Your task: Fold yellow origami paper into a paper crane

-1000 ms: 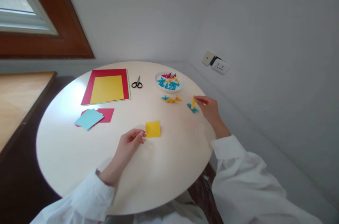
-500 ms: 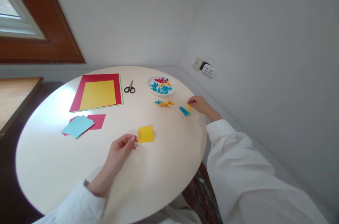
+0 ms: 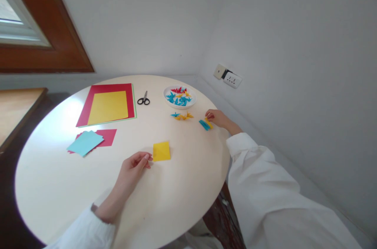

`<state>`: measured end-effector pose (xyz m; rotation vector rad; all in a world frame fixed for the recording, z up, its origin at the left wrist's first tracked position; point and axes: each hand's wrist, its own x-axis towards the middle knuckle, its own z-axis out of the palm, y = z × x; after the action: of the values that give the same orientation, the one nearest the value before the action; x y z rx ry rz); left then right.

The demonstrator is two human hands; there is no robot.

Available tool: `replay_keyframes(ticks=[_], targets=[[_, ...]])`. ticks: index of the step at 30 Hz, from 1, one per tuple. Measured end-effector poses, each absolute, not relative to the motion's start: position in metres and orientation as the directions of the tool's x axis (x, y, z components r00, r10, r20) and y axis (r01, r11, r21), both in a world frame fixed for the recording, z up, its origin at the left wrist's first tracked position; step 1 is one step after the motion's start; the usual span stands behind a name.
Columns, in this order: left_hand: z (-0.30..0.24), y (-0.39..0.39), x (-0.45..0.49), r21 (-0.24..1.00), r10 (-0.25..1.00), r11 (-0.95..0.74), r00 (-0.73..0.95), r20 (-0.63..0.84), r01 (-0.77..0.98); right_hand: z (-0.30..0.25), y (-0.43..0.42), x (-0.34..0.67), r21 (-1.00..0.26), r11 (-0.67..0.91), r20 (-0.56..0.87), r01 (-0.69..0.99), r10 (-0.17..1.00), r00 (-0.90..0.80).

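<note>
A small yellow paper square is near the middle of the table. My left hand has its fingertips closed at the left edge of this square. At the table's right side, my right hand pinches a narrow folded yellow paper strip. Folded blue paper strips lie against it on the left. Small yellow paper cranes and a blue paper crane rest to the left of my right hand.
A white dish holds several red, blue and yellow cranes. Scissors lie left of it. Large red sheets with a yellow sheet on top are farther left, behind light blue cut papers and red cut papers.
My right hand has moved slightly left, bringing the yellow strip up against the blue strips. My left hand and the yellow square stay nearly in place.
</note>
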<state>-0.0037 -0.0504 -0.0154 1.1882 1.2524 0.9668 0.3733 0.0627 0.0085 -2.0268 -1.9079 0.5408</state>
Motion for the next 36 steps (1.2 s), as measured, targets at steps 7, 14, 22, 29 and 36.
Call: replay_keyframes(ticks=[7, 14, 22, 29, 36], targets=[[-0.017, -0.049, -0.004, 0.983, 0.980, 0.165, 0.103, -0.173, 0.081, 0.010, 0.063, 0.373, -0.473, -0.085, -0.092, 0.877, 0.995, 0.047], [-0.016, -0.050, -0.004, 0.985, 0.981, 0.149, 0.112, -0.159, 0.091, 0.008, 0.064, 0.376, -0.470, -0.099, -0.079, 0.877, 0.994, 0.070], [-0.021, -0.050, -0.004, 0.991, 0.986, 0.103, 0.121, -0.114, 0.090, 0.018, 0.054, 0.378, -0.449, -0.021, 0.083, 0.893, 0.994, 0.065], [-0.019, -0.050, -0.004, 0.986, 0.999, 0.017, 0.031, -0.022, 0.165, 0.025, 0.026, 0.327, -0.492, 0.140, 0.223, 0.859, 0.974, -0.030], [-0.027, -0.051, -0.004, 0.929, 0.986, -0.166, 0.057, 0.156, 0.331, 0.014, -0.007, 0.228, -0.615, 0.245, 0.147, 0.749, 0.969, -0.197]])
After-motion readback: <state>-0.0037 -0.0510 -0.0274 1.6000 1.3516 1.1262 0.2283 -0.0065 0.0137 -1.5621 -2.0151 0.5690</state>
